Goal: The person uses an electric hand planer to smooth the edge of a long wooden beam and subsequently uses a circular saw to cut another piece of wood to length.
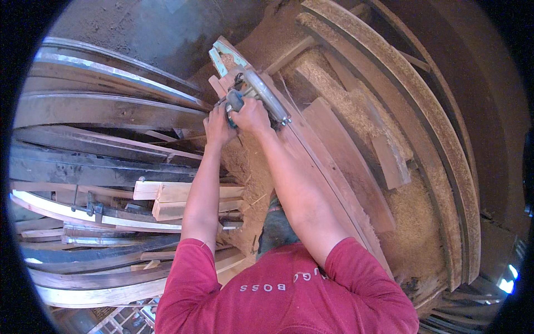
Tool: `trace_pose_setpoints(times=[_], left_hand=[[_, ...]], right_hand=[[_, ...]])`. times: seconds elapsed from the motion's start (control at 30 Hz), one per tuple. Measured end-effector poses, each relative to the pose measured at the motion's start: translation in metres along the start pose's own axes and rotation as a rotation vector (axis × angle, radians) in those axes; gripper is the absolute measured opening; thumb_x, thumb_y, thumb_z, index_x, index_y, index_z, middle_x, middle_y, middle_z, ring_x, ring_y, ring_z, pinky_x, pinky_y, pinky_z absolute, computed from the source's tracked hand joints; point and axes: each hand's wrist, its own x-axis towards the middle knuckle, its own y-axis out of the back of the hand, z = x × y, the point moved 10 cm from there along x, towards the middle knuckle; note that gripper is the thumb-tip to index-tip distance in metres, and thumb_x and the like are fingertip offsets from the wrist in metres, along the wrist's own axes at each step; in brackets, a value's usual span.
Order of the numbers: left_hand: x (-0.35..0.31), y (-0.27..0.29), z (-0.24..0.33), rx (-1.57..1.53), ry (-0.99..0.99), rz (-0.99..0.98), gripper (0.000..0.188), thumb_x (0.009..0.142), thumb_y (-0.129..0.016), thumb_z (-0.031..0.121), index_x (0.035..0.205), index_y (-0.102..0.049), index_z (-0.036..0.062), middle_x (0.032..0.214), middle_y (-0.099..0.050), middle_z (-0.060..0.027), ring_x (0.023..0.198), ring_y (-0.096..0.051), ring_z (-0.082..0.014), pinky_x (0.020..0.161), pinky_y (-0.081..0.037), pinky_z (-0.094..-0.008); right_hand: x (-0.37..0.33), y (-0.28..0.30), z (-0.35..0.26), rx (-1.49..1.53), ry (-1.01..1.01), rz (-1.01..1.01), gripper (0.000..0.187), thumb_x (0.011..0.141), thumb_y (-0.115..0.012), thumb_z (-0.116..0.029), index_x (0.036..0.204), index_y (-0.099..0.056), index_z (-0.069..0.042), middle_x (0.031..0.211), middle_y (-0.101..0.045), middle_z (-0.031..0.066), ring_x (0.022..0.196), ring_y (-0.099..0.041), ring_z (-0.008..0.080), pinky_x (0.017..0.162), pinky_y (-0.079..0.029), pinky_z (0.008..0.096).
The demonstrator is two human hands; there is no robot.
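Observation:
My right hand (253, 116) is closed round the dark handle of a circular saw (266, 96) with a long silver blade guard. Just to its left, my left hand (219, 127) has its fingers curled against the near side of the same tool; its fingertips are partly hidden. The saw rests on a long reddish wooden plank (320, 158), which runs from the upper middle down to the right. The guard hides the blade. Beyond the saw, a pale green piece (227, 57) lies at the plank's far end.
Stacked beams and boards (105, 111) fill the left side, with pale cut wood blocks (167, 196) nearer my left forearm. Sawdust (245, 161) lies below the saw. To the right are a loose board (353, 161), a short offcut (389, 158) and long curved-looking beams (445, 128).

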Motion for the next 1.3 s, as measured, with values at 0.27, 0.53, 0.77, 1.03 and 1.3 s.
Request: trace_pose_setpoints(times=[0.27, 0.53, 0.77, 1.03, 1.3], left_hand=[[0.013, 0.001, -0.004, -0.017, 0.006, -0.018, 0.1, 0.061, -0.092, 0.033, 0.146, -0.042, 0.0166, 0.142, -0.054, -0.0121, 0.13, -0.054, -0.0363, 0.1, -0.042, -0.06], [0.023, 0.001, -0.015, -0.019, -0.001, -0.008, 0.095, 0.064, -0.089, 0.03, 0.145, -0.043, 0.0165, 0.142, -0.054, -0.0123, 0.13, -0.053, -0.0366, 0.1, -0.042, -0.0581], [0.032, 0.004, -0.024, -0.014, -0.038, 0.045, 0.098, 0.061, -0.091, 0.032, 0.145, -0.043, 0.0161, 0.142, -0.055, -0.0123, 0.129, -0.054, -0.0359, 0.098, -0.043, -0.0575], [0.047, 0.0, -0.026, -0.008, -0.032, 0.003, 0.095, 0.064, -0.089, 0.03, 0.145, -0.043, 0.0132, 0.144, -0.055, -0.0129, 0.128, -0.054, -0.036, 0.098, -0.043, -0.0568], [0.059, 0.003, -0.038, -0.026, -0.02, 0.002, 0.088, 0.07, -0.085, 0.032, 0.145, -0.044, 0.011, 0.144, -0.055, -0.0139, 0.131, -0.053, -0.0362, 0.102, -0.042, -0.0568]], right_hand=[[0.014, -0.004, -0.004, -0.021, 0.025, 0.033, 0.04, 0.08, -0.073, -0.032, 0.098, -0.073, 0.003, 0.099, -0.07, 0.0333, 0.099, -0.068, 0.0485, 0.09, -0.055, 0.053], [0.023, -0.009, -0.013, -0.013, 0.039, 0.011, 0.04, 0.081, -0.072, -0.033, 0.095, -0.073, 0.004, 0.097, -0.069, 0.0335, 0.099, -0.068, 0.0485, 0.089, -0.055, 0.053], [0.033, -0.015, -0.016, 0.013, 0.051, 0.021, 0.038, 0.081, -0.072, -0.033, 0.094, -0.073, 0.004, 0.095, -0.07, 0.0327, 0.098, -0.068, 0.0481, 0.089, -0.055, 0.0531], [0.049, -0.021, -0.014, -0.007, 0.05, 0.014, 0.042, 0.078, -0.076, -0.034, 0.097, -0.073, 0.003, 0.1, -0.072, 0.0307, 0.1, -0.07, 0.0462, 0.091, -0.057, 0.053], [0.063, -0.032, -0.016, 0.006, 0.036, -0.013, 0.044, 0.079, -0.075, -0.036, 0.1, -0.073, 0.003, 0.099, -0.071, 0.0314, 0.1, -0.069, 0.0462, 0.092, -0.056, 0.0518]])
